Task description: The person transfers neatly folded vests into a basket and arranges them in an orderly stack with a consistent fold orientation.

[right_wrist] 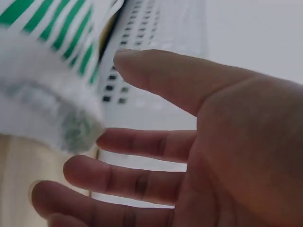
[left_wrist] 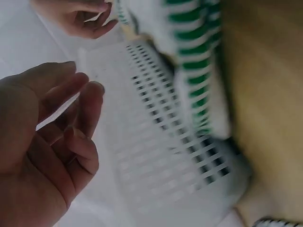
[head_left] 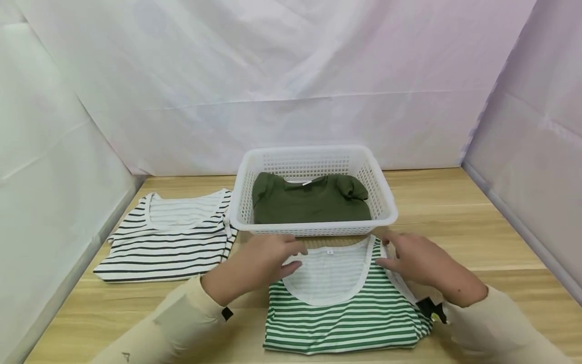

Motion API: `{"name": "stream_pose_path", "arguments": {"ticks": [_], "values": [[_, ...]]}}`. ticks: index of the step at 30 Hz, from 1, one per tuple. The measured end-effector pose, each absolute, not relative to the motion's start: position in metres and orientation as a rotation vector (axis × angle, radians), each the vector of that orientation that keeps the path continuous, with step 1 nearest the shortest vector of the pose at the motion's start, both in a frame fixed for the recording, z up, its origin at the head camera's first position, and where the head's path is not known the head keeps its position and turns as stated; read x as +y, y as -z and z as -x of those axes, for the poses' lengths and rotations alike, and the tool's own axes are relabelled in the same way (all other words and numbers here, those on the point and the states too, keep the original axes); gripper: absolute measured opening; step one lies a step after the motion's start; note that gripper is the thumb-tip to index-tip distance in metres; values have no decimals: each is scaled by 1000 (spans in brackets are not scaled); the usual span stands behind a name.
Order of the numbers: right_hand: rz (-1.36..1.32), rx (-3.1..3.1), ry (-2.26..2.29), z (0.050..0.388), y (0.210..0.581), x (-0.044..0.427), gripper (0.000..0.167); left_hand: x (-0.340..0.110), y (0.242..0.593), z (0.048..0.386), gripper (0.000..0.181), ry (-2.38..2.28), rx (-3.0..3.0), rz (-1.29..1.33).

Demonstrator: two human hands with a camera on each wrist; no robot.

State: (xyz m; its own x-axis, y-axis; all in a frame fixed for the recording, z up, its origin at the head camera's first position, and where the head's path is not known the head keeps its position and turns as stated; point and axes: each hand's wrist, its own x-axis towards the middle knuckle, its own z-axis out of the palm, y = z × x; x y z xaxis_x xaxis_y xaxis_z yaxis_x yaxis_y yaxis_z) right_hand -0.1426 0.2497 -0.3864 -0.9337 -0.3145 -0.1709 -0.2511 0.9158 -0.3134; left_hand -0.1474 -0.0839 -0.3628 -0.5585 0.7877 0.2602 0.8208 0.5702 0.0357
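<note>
A green-and-white striped top (head_left: 345,323) lies folded on the table, its wide neckline toward the basket. At its left shoulder is my left hand (head_left: 261,263); in the left wrist view its fingers (left_wrist: 90,109) are loosely bent with nothing between them. My right hand (head_left: 420,260) is by the right shoulder strap. In the right wrist view the thumb and fingers (right_wrist: 137,179) are spread apart, and one fingertip is at the edge of the striped top (right_wrist: 52,94), perhaps touching it. Neither hand grips the cloth.
Just behind the striped top stands a white plastic basket (head_left: 313,227) with a dark green garment (head_left: 313,205) folded inside. To the left, a black-and-white striped top (head_left: 173,253) lies folded against the basket's side. White cloth (head_left: 291,121) hangs behind the wooden table (head_left: 454,227).
</note>
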Motion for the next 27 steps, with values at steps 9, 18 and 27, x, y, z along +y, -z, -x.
{"name": "stream_pose_path", "arguments": {"ticks": [9,18,27], "values": [[373,2796,498,157,407,258,92,-97,397,149,36,87,-2764,1207],[475,2774,558,155,410,258,86,-107,406,152,46,204,-2817,1154],[508,2682,603,155,412,252,45,-105,404,151,61,148,-2830,1052]]}}
